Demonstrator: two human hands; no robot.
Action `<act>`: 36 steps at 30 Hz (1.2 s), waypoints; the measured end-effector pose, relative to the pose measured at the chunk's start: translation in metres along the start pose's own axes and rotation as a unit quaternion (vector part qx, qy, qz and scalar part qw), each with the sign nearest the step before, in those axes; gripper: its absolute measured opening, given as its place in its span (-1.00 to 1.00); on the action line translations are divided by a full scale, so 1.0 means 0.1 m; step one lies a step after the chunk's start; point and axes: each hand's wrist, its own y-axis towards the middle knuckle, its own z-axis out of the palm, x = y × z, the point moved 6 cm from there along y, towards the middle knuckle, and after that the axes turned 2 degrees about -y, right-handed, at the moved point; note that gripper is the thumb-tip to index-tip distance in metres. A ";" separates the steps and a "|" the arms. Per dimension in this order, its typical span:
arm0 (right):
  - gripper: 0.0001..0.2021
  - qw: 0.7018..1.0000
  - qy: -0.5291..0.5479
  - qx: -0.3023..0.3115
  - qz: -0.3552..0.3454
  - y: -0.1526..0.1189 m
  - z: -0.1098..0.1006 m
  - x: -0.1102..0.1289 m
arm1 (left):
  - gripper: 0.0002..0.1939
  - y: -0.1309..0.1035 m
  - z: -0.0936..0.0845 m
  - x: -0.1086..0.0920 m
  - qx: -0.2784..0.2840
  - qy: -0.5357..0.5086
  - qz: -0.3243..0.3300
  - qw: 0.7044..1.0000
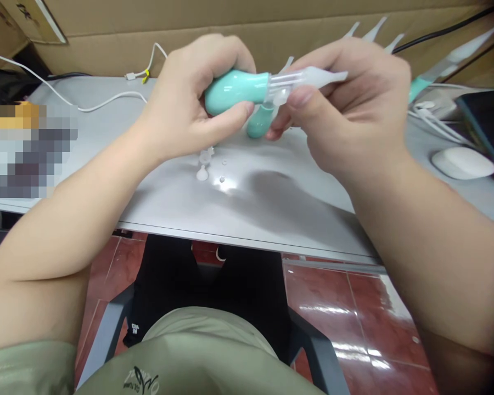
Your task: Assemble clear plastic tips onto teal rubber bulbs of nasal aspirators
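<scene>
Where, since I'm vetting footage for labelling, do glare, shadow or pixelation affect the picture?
Throughout the head view: white glare on the glossy light-grey tabletop beside small whitish plastic parts; soft dark shadow across it, below the right hand; bright streaks on the shiny red tiled floor; blocky pixelation far left.

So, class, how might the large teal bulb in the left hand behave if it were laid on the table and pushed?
The large teal bulb would probably roll, since its body is rounded. Its glossy surface suggests it could be somewhat slippery. The straight clear tube looks fairly stiff, so the joined piece may swing round rather than roll straight.
</scene>
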 end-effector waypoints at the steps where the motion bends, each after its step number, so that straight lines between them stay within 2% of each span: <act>1: -0.36 1.000 0.007 0.004 0.005 0.00 0.00 0.01 | -0.68 -0.01 -0.02 0.00 -0.017 0.026 0.017 0.999; 5: -0.44 1.000 0.012 0.020 0.002 -0.03 0.06 0.00 | -0.55 0.00 0.09 0.10 -0.036 0.038 0.115 0.992; 6: -0.46 1.000 0.015 0.020 -0.004 -0.04 0.07 0.00 | -0.41 -0.03 0.09 0.08 -0.076 0.013 0.199 0.977; 7: -0.47 1.000 0.018 0.014 -0.012 -0.04 0.08 -0.01 | -0.39 -0.04 0.12 0.12 -0.102 -0.002 0.227 0.969; 10: -0.47 1.000 0.027 -0.008 -0.011 -0.05 0.08 -0.02 | -0.47 -0.01 0.23 0.28 -0.093 -0.037 0.222 0.970; 12: -0.45 0.999 0.037 -0.010 0.000 -0.05 0.07 -0.03 | -0.48 -0.01 0.26 0.31 -0.078 -0.057 0.216 0.972; 15: -0.44 0.998 0.056 0.005 0.006 -0.03 0.06 -0.06 | -0.47 -0.01 0.25 0.30 -0.078 -0.073 0.210 0.972; 17: -0.42 0.997 0.066 0.024 -0.009 0.01 0.05 -0.08 | -0.48 -0.02 0.23 0.26 -0.088 -0.082 0.237 0.964; 20: -0.37 0.996 0.072 0.053 -0.025 0.06 0.04 -0.13 | -0.56 -0.03 0.23 0.21 -0.102 -0.096 0.268 0.953; 23: -0.40 0.994 0.073 0.073 -0.029 0.09 0.01 -0.15 | -0.61 -0.02 0.24 0.20 -0.107 -0.115 0.260 0.953; 28: -0.44 0.993 0.065 0.097 -0.032 0.10 -0.01 -0.12 | -0.55 -0.03 0.24 0.16 -0.113 -0.129 0.267 0.948; 36: -0.44 0.990 0.055 0.124 -0.023 0.10 -0.06 -0.15 | -0.69 -0.02 0.16 0.14 -0.027 -0.131 0.187 0.973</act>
